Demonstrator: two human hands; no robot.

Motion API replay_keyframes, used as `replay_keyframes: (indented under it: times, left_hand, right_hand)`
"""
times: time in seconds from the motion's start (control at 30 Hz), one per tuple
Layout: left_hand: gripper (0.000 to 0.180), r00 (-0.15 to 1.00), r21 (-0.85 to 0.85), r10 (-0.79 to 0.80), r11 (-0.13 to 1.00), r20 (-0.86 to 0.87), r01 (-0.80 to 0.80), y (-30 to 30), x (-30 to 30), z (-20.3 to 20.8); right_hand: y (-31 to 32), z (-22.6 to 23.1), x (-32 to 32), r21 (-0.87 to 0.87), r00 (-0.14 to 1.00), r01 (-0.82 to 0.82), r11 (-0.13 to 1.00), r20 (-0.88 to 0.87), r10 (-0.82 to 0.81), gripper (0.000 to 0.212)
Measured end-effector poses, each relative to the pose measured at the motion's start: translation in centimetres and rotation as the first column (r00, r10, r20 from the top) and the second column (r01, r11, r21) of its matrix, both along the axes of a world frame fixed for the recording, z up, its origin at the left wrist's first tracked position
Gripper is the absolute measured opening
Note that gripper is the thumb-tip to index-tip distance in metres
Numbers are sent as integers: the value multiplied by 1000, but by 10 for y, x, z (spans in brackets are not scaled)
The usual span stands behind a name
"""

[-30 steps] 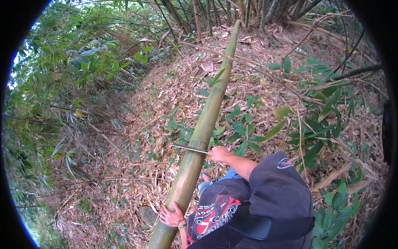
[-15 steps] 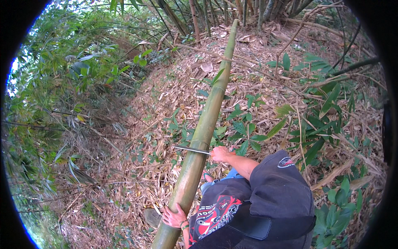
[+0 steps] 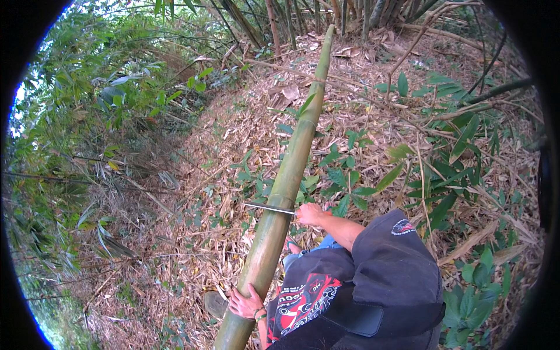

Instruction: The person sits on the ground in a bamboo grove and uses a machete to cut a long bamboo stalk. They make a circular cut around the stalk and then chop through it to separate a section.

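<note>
A thick green bamboo pole [image 3: 298,143] runs from the lower edge up to the far middle of the head view, narrowing with distance. Low on it, my left hand [image 3: 246,303] presses against its right side, fingers curled over the top. Farther along, near a joint ring, a hand saw [image 3: 265,207] with a thin straight metal blade lies across the pole. My right hand [image 3: 310,215], just right of the pole, is closed round the saw's handle. A bit of orange-red shows beside that fist; most of the handle is hidden. Whether the blade has cut in, I cannot tell.
Dry leaf litter [image 3: 219,157] covers the ground. Leafy green plants [image 3: 344,181] grow right of the pole. Dense foliage [image 3: 87,146] stands at the left, and a clump of bamboo stems [image 3: 373,20] at the back. A bare branch [image 3: 402,67] arches at the upper right.
The saw blade and both hands are almost where they were. Only a very slight shift of the view shows.
</note>
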State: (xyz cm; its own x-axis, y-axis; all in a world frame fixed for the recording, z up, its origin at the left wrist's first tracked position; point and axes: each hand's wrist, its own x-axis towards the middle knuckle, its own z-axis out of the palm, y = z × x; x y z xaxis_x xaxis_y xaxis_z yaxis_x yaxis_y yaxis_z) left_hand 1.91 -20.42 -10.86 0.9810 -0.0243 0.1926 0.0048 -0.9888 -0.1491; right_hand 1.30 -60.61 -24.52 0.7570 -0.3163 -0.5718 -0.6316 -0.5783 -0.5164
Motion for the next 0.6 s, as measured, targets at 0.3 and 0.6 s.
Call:
replay_keyframes:
  times: [0.3, 0.6]
  left_hand:
    - [65, 1000, 39, -13, 999, -27, 14, 7, -5, 1]
    - [73, 995, 48, 31, 998, -96, -27, -2, 4, 2]
  right_hand:
    - [12, -10, -12, -10, 1000, 24, 1000, -15, -24, 31]
    - [1, -12, -4, -3, 999, 37, 999, -4, -37, 36]
